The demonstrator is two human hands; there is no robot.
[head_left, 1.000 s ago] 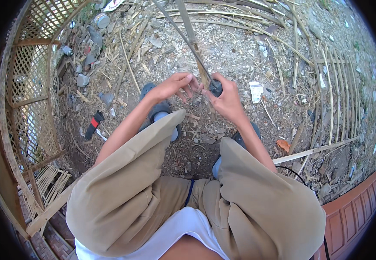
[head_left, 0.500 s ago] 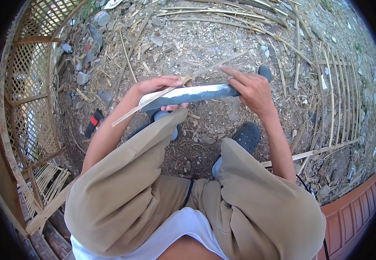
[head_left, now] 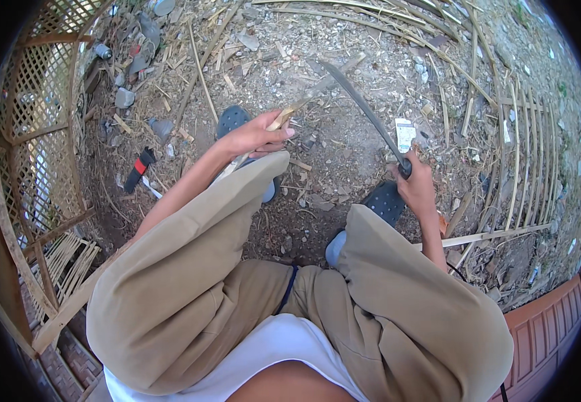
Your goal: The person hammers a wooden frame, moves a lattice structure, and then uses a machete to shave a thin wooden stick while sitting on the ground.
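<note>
1. My left hand (head_left: 253, 137) pinches a thin bamboo strip (head_left: 289, 112) above my knee, steadying it.
2. My right hand (head_left: 416, 184) is closed around the machete (head_left: 364, 110) handle, blade angled away, probably for safety.

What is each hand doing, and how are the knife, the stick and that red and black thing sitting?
Left hand: closed on thin pale bamboo strip.
Right hand: gripping long dark-bladed knife, blade pointing away, off the strip.
Red and black handled tool: lying on the dirt, untouched.

Bright even daylight, soft shadows, strong fisheye bending, dark rim.
</note>
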